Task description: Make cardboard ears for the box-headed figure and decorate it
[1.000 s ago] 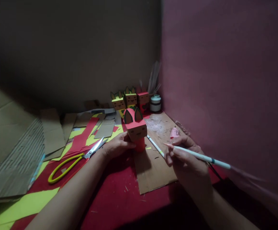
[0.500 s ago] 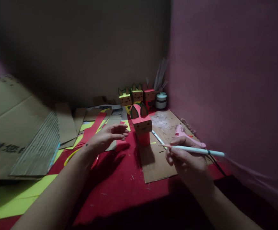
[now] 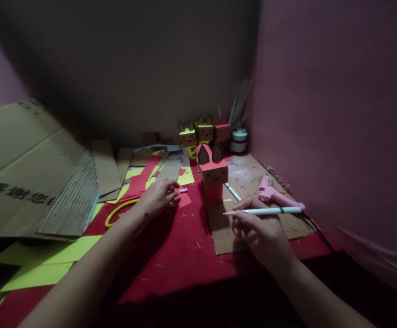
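Note:
My right hand (image 3: 261,232) grips a white marker (image 3: 273,211) with a dark band, its pale pink tip pointing left over a cardboard sheet. Left of centre, my left hand (image 3: 159,198) has its fingers curled together, and a small white marker cap (image 3: 183,190) sticks out from the fingertips. Between the hands stands a red paper figure (image 3: 213,175) with a cardboard box head, a drawn face and two pointed ears. Behind it, a second white marker (image 3: 233,192) lies on the cardboard sheet (image 3: 224,237).
A pink glue gun (image 3: 270,190) lies right of the figure. Farther back are several similar box-headed figures (image 3: 205,132) and a pale blue jar (image 3: 239,141). Cardboard pieces (image 3: 68,196), red paper strips (image 3: 143,177) and yellow sheets (image 3: 48,264) cover the left. A yellow scissors-like loop (image 3: 111,217) shows beside my left forearm.
My left hand's fingers have gone from stretched out to curled, with the white cap now showing at them. The view has shifted slightly left, and the marker in my right hand lies more level.

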Demonstrator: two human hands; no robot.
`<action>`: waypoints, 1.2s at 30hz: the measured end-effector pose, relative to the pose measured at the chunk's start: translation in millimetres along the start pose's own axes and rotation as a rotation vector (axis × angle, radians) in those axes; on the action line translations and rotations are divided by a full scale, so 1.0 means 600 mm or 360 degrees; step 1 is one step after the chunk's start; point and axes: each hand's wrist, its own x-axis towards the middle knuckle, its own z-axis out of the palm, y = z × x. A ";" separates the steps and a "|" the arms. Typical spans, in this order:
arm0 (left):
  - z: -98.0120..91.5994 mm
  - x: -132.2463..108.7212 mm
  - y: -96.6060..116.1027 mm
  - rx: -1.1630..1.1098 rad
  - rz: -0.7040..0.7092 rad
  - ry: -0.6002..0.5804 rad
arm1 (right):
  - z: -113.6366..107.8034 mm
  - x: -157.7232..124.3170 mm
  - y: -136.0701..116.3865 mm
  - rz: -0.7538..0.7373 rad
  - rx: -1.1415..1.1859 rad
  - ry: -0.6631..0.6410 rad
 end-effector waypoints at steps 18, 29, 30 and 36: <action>0.018 -0.056 0.119 -0.0822 0.0451 -0.0564 | 0.003 0.008 0.009 0.0046 0.0016 0.0086; 0.030 -0.068 0.123 -0.0974 0.0423 -0.0627 | 0.006 0.007 0.021 0.0057 -0.0088 0.0076; 0.031 -0.069 0.123 -0.0974 0.0424 -0.0619 | 0.006 0.007 0.021 0.0056 -0.0100 0.0076; 0.033 -0.071 0.120 -0.0979 0.0455 -0.0595 | 0.004 0.005 0.023 0.0056 -0.0146 0.0049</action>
